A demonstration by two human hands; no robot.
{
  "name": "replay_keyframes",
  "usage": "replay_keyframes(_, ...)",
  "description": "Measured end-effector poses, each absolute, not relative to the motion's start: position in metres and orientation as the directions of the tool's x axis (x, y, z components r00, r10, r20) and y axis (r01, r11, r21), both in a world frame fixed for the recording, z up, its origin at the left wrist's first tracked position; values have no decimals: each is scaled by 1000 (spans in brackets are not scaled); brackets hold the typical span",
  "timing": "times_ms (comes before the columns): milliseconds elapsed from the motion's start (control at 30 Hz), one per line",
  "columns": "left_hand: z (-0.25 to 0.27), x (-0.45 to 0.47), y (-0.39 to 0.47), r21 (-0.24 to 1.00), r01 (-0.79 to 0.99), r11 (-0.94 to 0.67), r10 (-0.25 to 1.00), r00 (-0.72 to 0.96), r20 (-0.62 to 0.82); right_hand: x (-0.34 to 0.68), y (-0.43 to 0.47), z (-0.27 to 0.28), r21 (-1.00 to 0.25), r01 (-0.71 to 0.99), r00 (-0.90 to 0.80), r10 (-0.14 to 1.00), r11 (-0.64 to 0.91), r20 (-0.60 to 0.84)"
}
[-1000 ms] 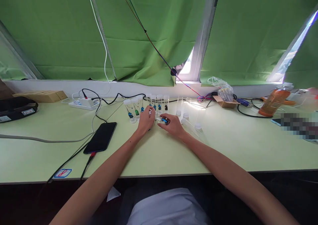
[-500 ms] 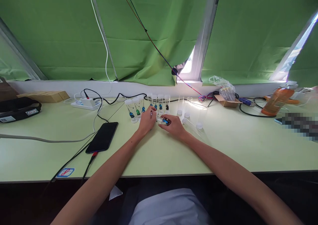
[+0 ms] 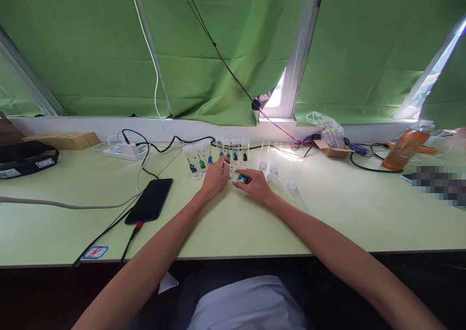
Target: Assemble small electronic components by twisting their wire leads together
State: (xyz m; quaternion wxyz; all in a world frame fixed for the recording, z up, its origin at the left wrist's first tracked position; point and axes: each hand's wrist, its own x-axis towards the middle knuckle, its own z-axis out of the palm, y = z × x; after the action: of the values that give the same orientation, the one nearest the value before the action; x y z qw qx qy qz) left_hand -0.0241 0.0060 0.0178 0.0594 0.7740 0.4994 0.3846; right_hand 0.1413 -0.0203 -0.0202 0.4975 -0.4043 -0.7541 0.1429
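My left hand point(image 3: 217, 176) is closed, fingers bent down, just in front of the standing tubes; its fingertips hide what they hold. My right hand point(image 3: 256, 185) pinches a small blue-and-dark part point(image 3: 243, 178) between thumb and fingers. Thin pale lines run from this part toward my left fingers; whether they are wires or the edges of a clear tube I cannot tell. Behind my left hand, several clear tubes with white ends stand in a cluster, holding small blue, green and dark parts, such as the green one point(image 3: 202, 164). Beyond my right hand are clear tubes point(image 3: 263, 155) without visible parts.
A black phone point(image 3: 150, 201) on a charging cable lies left of my left arm. Further back sit a white power strip point(image 3: 125, 151) and loose cables. At right are a small cardboard box point(image 3: 332, 148), an orange bottle point(image 3: 406, 148) and a blurred-out object point(image 3: 437, 182).
Almost nothing moves. Both hands keep their place and hold, with only a slight shift of the fingers and of the camera view.
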Motion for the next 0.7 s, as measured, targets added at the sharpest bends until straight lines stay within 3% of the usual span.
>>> replay_keyframes(333,18,-22,4,407,785,-467,828,227,513,142,-21,-21,-609,498,-181,760,618,624)
replay_keyframes(700,12,-20,9,435,778,-453,818,169,550,137,-25,-24,-563,584,-174,768,585,617)
